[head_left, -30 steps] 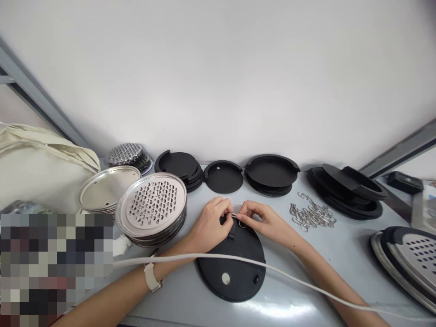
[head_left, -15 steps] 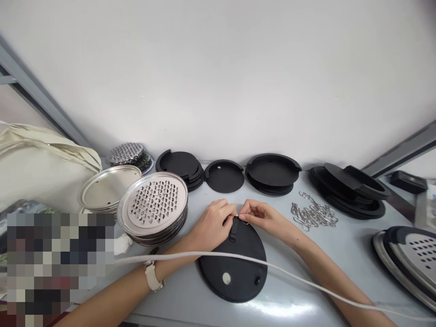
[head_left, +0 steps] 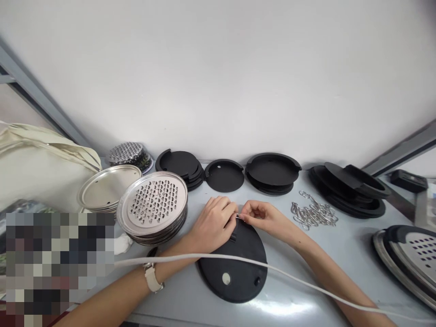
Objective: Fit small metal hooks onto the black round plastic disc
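Observation:
A round black disc (head_left: 235, 277) with a pale round hole lies on the table in front of me. My left hand (head_left: 214, 222) is closed at its far edge, fingers curled over the rim and over part of a small black tab (head_left: 233, 237). Thumb and forefinger of my right hand (head_left: 259, 214) pinch a small metal wire clip (head_left: 240, 216) at that same edge, right beside my left fingertips. Most of the clip is hidden by the fingers. To the right lies a pile of similar wire clips (head_left: 313, 213).
A stack of round metal grater plates (head_left: 153, 204) and plain metal discs (head_left: 109, 186) stand left. Black round parts (head_left: 225, 176) line the wall, with more black rings (head_left: 347, 190) at right. A white cable (head_left: 190, 255) crosses above the disc and my left forearm.
My left hand has rolled forward over the disc's far edge and now covers more of the black tab. My right hand stays in nearly the same place, still pinching the clip.

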Demonstrator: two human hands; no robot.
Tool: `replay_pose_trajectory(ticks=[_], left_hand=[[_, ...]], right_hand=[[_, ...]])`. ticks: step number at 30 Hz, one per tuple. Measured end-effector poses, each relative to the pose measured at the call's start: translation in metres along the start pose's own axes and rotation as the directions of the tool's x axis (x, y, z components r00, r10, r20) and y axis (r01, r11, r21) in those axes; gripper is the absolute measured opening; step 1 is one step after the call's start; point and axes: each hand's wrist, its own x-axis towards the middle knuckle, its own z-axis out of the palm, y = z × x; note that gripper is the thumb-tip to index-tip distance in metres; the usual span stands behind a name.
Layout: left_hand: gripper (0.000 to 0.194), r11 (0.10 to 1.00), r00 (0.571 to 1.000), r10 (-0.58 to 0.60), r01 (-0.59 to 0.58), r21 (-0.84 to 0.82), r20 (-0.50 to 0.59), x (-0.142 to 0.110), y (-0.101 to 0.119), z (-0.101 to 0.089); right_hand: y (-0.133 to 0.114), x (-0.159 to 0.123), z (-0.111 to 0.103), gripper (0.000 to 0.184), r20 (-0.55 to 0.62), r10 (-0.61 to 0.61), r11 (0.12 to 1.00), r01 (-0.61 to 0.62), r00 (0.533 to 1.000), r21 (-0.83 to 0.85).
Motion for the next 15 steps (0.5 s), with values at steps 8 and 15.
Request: replay_pose_trajectory(ticks=[8,15], left_hand=[[0.018,0.999,0.993,0.033,-0.029,-0.04,0.113,0.001,-0.005,-0.013],[0.018,0.994,0.991,0.04,-0.027,-0.104,0.126,0.0,-0.006,-0.016]], right_hand=[[-0.003,-0.001,0.001,0.033,0.0,0.004,0.999,-0.004,1.0,-0.035],[-0.003,-0.001,0.0,0.032,0.002,0.019,0.998,-0.019,1.0,-0.067]])
